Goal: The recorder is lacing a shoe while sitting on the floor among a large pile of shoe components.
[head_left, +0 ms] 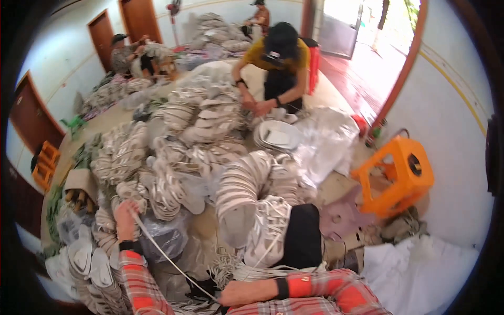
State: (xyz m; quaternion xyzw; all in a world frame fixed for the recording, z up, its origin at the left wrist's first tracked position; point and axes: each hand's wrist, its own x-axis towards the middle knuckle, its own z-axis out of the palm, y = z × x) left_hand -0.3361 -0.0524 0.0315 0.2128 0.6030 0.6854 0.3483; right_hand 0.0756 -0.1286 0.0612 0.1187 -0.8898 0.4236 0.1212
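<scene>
My left hand (126, 216), reaching out over the piles, is closed on a pale shoelace (164, 254). The lace runs taut down to my right hand (229, 294), near the lower edge, which seems to pinch its other end; those fingers are mostly hidden. Just beyond my right forearm stands a beige shoe upper (266, 231) with crisscrossed lacing, and one lace trails down from it. A black cloth (303, 239) lies against its right side. Loose laces (227, 268) lie in a tangle beside the upper's left side.
Stacked shoe uppers (241, 189) and more heaps (118, 152) cover the floor ahead. An orange stool (399, 176) stands at right, near white sheeting (415, 268). A co-worker (278, 63) bends over the far side of the pile, beside clear plastic (328, 142). Other people sit farther back.
</scene>
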